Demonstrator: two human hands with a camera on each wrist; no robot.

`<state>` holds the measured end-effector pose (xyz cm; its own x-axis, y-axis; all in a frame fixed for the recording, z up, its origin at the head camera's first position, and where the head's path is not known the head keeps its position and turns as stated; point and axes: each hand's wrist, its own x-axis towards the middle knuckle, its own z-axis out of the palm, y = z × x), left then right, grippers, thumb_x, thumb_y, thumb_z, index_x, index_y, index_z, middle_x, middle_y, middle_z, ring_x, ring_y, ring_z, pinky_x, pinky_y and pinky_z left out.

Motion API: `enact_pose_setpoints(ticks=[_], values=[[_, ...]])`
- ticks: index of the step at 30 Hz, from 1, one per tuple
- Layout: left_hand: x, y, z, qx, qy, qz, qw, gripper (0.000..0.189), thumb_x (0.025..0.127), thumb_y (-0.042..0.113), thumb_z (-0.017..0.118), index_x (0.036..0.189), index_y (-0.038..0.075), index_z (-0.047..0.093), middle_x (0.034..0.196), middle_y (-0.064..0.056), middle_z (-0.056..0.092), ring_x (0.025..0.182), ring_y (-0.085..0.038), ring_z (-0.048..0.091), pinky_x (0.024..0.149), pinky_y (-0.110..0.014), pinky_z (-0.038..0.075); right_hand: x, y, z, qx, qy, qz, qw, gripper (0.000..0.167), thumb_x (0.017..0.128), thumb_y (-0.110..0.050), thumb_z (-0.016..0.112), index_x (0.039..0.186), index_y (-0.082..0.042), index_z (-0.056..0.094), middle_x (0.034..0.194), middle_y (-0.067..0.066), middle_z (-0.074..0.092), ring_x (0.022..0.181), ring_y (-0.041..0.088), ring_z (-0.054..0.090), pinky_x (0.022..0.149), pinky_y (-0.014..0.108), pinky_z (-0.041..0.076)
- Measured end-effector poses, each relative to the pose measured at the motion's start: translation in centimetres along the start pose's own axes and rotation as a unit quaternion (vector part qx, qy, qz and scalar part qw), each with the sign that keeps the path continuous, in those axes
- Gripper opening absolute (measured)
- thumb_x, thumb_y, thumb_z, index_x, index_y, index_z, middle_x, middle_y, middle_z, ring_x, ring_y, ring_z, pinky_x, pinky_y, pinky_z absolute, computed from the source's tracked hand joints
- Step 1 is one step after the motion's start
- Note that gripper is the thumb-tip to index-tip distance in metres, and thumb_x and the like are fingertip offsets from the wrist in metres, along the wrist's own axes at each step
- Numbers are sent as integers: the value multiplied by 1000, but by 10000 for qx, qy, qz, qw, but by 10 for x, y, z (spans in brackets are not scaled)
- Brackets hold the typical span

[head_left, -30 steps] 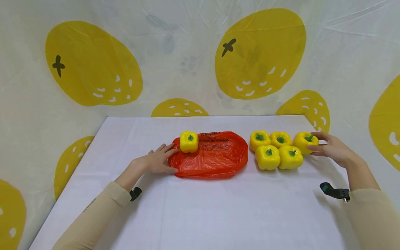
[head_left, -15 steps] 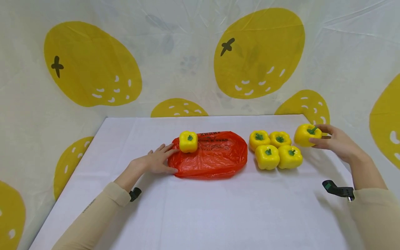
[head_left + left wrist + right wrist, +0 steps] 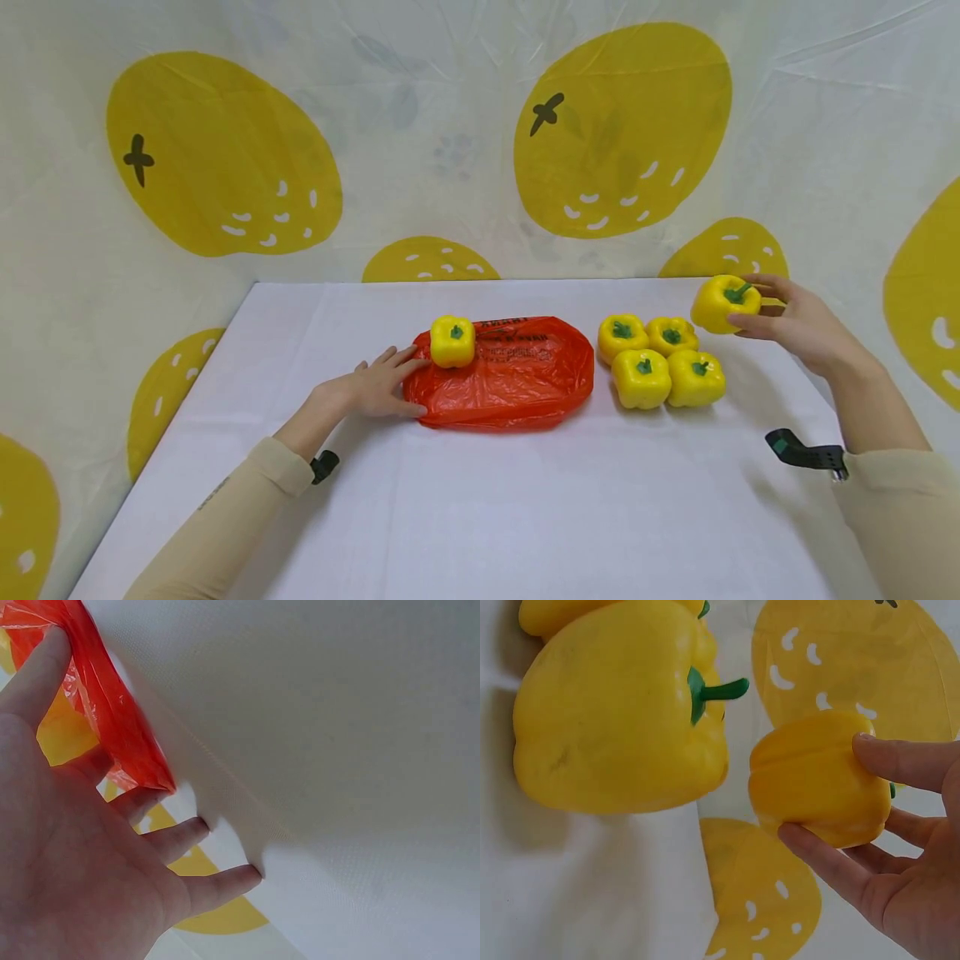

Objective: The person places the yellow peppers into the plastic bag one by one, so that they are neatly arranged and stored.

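My right hand [image 3: 798, 321] grips a yellow bell pepper [image 3: 724, 305] between thumb and fingers, raised above the table behind the group on the right. In the right wrist view, the held pepper [image 3: 817, 780] shows its side, with the thumb on one side and fingers on the other. My left hand [image 3: 378, 385] lies spread at the left end of a flat red plastic bag [image 3: 525, 379]; its thumb and some fingertips touch the bag's edge [image 3: 124, 712]. One yellow bell pepper [image 3: 452, 342] stands on the bag's upper left part.
Several more yellow bell peppers [image 3: 642, 379] stand close together on the white table [image 3: 480, 508], just right of the bag. A pale curtain [image 3: 435, 150] printed with large yellow fruit hangs behind and beside the table.
The right hand has lifted its pepper off the table from beside the group, moving up and back, then slightly left. The left hand and bag stay in place.
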<state>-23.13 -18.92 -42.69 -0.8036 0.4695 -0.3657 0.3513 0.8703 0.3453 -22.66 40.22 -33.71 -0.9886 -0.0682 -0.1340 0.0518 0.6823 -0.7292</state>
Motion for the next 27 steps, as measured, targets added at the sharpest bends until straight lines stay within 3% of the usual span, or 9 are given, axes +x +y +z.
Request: enact_pose_setpoints(ticks=[4, 7, 10, 12, 15, 17, 19, 27], values=[[0, 0, 0, -8, 7, -13, 10000, 93, 89, 61, 70, 163, 22, 30, 171, -10, 12, 154, -45, 7, 111, -79, 13, -1, -17, 5, -23, 21, -107, 9999, 92, 100, -36, 68, 164, -4, 10, 161, 30, 22, 128, 39, 49, 79, 14, 50], [1, 0, 1, -25, 9, -11, 10000, 92, 89, 60, 70, 163, 22, 31, 171, -11, 13, 154, -45, 7, 110, -79, 13, -1, -29, 10, 69, 22, -289, 9996, 90, 100, -32, 70, 164, -4, 13, 163, 28, 21, 135, 51, 37, 78, 11, 48], [0, 0, 1, -35, 5, -11, 10000, 92, 89, 60, 70, 163, 21, 31, 171, -11, 13, 153, -46, 8, 110, -80, 14, -2, -41, 16, 62, 29, -457, 9989, 87, 99, -28, 71, 163, -4, 18, 163, 26, 22, 136, 52, 36, 75, 7, 46], [-1, 1, 0, -47, 6, -10, 10000, 92, 89, 59, 70, 163, 21, 31, 171, -11, 14, 153, -46, 7, 110, -80, 14, -2, -49, 20, 5, 27, -552, 9985, 83, 99, -28, 72, 162, -4, 22, 162, 25, 24, 136, 52, 37, 80, 12, 48], [-1, 1, 0, -60, 20, 9, 10000, 92, 89, 59, 71, 162, 21, 32, 171, -12, 14, 153, -47, 8, 110, -80, 14, -3, -60, 25, -85, 51, -656, 9978, 81, 98, -28, 72, 161, -6, 26, 161, 26, 26, 136, 52, 36, 97, 40, 54], [0, 1, 0, -75, 19, 9, 10000, 92, 89, 59, 71, 162, 20, 32, 171, -12, 14, 153, -47, 8, 109, -80, 14, -3, -67, 30, -131, 62, -725, 9973, 80, 98, -27, 73, 160, -6, 28, 160, 25, 28, 137, 52, 35, 102, 61, 47], [-1, 1, 0, -67, 18, 11, 10000, 92, 89, 59, 71, 162, 20, 32, 171, -12, 14, 153, -47, 8, 109, -80, 14, -4, -74, 35, -129, 73, -808, 9966, 80, 97, -26, 74, 160, -6, 29, 160, 25, 29, 138, 53, 35, 103, 71, 39], [-2, 2, -1, -54, 56, 50, 10000, 91, 89, 58, 71, 162, 19, 33, 170, -13, 15, 153, -48, 9, 109, -81, 14, -7, -97, 55, -257, 7, -1186, 9926, 76, 95, -28, 77, 156, -9, 36, 157, 19, 37, 136, 48, 42, 103, 66, 43]])
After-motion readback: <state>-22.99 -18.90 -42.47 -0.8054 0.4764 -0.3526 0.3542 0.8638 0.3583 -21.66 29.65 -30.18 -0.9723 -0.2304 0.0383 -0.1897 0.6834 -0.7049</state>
